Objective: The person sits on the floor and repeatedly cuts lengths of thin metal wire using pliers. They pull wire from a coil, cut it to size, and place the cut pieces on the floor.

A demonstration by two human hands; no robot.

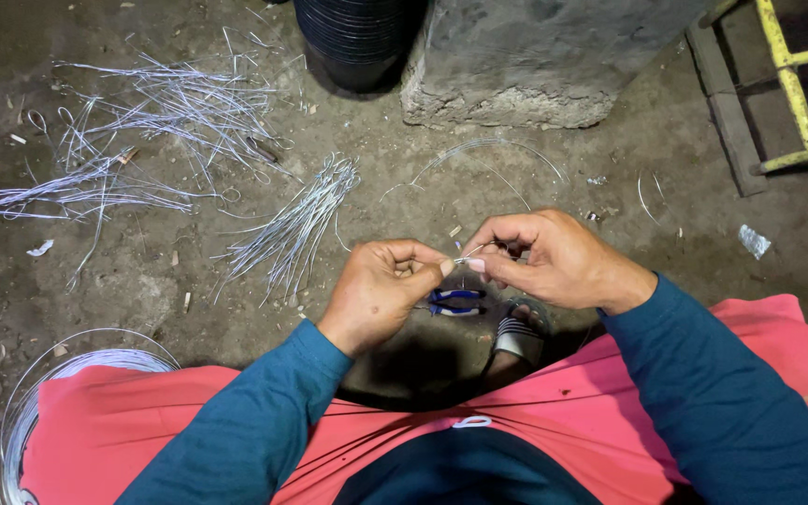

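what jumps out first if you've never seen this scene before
Dead centre, the left hand and right hand meet, their fingers pinching a thin piece of wire between them. Just below lie blue-handled pliers on the dirt floor. To the upper left, cut wire pieces lie in loose bundles, and a wire coil sits at the lower left.

Left hand (381, 290) and right hand (554, 257) meet at centre, both pinching a short wire piece (468, 256) between them; pliers (455, 301) lie on the floor just below the hands, sandalled foot (516, 337) to their right; cut-wire bundle (296, 224) lies left of the hands, scattered wires (142, 122) far left; wire coil (25, 402) near left; bucket (357, 37) and stone block (526, 56) far centre; ladder (797, 84) far right.
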